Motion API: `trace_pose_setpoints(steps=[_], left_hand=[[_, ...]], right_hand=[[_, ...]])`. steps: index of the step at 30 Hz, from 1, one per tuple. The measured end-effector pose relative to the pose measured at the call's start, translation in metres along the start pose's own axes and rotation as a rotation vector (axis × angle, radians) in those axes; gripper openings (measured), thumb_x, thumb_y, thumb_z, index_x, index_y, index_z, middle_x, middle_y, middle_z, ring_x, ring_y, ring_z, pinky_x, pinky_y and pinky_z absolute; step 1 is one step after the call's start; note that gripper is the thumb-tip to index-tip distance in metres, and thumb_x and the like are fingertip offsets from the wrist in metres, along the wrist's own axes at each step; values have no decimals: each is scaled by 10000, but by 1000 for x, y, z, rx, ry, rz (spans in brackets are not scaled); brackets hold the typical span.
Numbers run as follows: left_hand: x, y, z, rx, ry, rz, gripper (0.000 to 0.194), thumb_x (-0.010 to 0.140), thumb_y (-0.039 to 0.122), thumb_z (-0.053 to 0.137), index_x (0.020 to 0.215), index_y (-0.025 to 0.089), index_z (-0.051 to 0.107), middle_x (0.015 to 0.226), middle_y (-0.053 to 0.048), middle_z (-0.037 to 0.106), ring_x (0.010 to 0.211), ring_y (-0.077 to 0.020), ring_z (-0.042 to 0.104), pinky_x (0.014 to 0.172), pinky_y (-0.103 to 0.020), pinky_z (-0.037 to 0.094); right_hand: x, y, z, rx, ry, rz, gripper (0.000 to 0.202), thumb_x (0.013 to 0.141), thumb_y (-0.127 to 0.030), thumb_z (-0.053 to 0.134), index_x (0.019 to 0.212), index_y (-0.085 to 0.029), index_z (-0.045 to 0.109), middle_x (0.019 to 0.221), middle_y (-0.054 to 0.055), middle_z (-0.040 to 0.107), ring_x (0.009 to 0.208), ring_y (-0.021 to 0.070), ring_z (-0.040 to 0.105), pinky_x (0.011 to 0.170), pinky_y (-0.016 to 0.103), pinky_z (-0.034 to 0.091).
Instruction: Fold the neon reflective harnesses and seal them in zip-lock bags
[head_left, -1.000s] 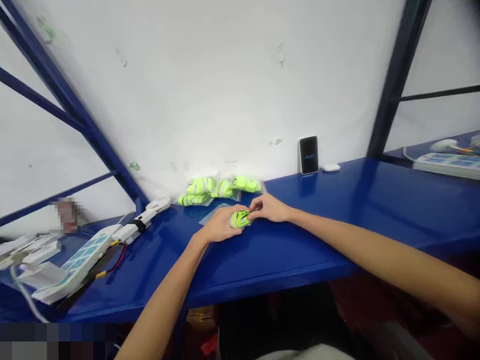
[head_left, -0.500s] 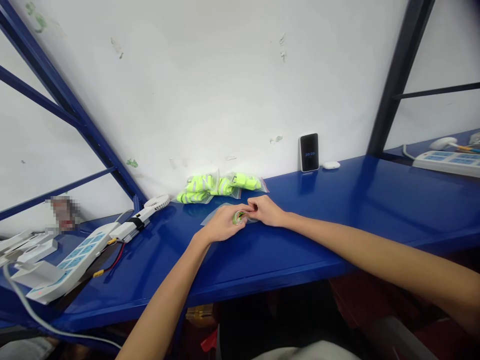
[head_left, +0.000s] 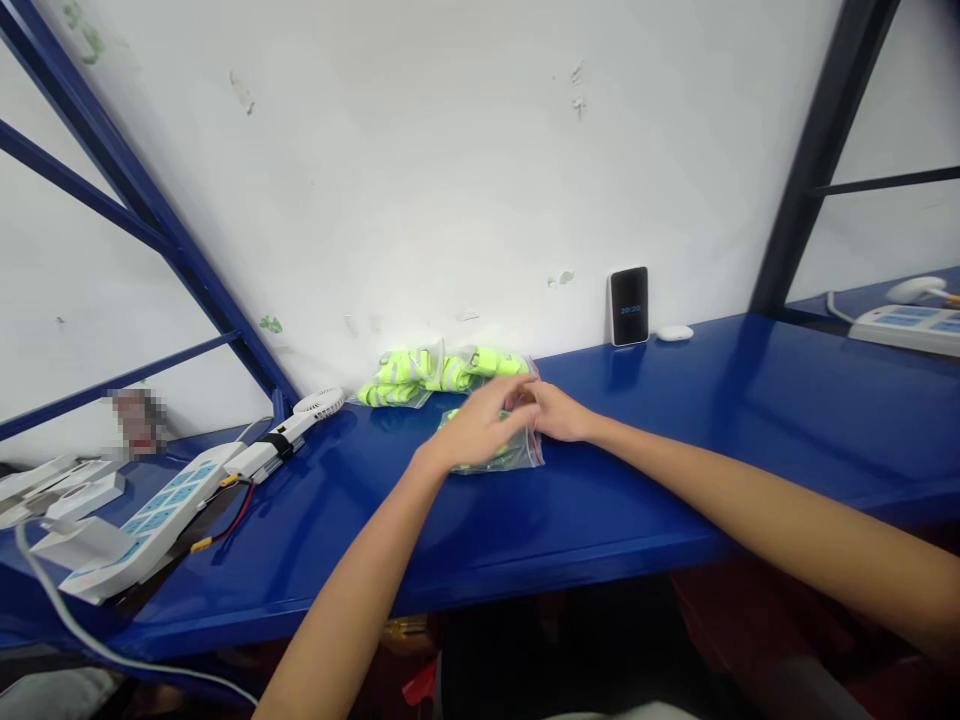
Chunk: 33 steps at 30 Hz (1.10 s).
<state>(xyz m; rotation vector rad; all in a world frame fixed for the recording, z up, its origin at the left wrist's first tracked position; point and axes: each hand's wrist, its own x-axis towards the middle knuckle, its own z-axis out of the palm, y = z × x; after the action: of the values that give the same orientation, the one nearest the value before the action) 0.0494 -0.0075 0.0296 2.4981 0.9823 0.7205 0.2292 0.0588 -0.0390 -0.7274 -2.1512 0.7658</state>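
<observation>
A clear zip bag (head_left: 517,458) with a yellow-green reflective item inside lies on the blue table, its red-edged seal facing right. My left hand (head_left: 480,425) lies over the bag, with fingers stretched out and the thumb apart from them. Its fingertips meet my right hand (head_left: 559,412) at the far end of the seal. My right hand has its fingers bent inward and pinched at the bag's edge; the fingertips are partly hidden by my left hand. Just behind them, several similar yellow-green bagged items (head_left: 405,375) are heaped against the wall.
On the left are a white handheld fan (head_left: 319,404), a power strip (head_left: 161,505) and a wire with yellow connectors (head_left: 232,515). A device showing a clock (head_left: 628,308) leans on the wall beside a small white case (head_left: 674,333). The table's front edge (head_left: 562,578) runs below my arms.
The bag, which was curled up in my hands, now lies flatter on the table with its seal end showing. My left hand has loosened from around it and moved right, up to my right hand.
</observation>
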Motion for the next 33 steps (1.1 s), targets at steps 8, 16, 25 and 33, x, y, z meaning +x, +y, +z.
trace_pose_setpoints(steps=[8, 16, 25, 33], left_hand=[[17, -61, -10, 243, -94, -313, 507, 940, 530, 337, 1083, 180, 674, 1067, -101, 718, 940, -260, 659, 830, -353, 476], [10, -61, -15, 410, -97, -712, 411, 817, 493, 473, 815, 139, 682, 1026, -227, 713, 1013, -370, 653, 823, -396, 467], [-8, -84, -21, -55, -67, -631, 364, 821, 505, 526, 698, 177, 623, 689, -59, 622, 635, -191, 545, 575, -277, 390], [-6, -84, 6, -313, 72, -388, 180, 815, 342, 579, 830, 171, 525, 664, 39, 518, 554, -89, 389, 536, -222, 303]], right_hand=[[7, 10, -14, 46, 2, 183, 325, 786, -202, 665, 1106, -147, 640, 1031, 103, 715, 883, 209, 676, 733, 293, 519], [-3, -10, -26, -201, 164, 148, 344, 983, -387, 408, 1084, -170, 655, 896, 56, 696, 761, 184, 615, 717, 306, 448], [-8, -20, 11, -201, 47, 100, 455, 1029, -458, 278, 1205, -208, 615, 1163, 97, 672, 1075, 246, 602, 926, 379, 423], [-2, -15, -4, -224, -32, 213, 474, 964, -496, 387, 752, -167, 654, 754, 46, 657, 698, 186, 566, 671, 312, 387]])
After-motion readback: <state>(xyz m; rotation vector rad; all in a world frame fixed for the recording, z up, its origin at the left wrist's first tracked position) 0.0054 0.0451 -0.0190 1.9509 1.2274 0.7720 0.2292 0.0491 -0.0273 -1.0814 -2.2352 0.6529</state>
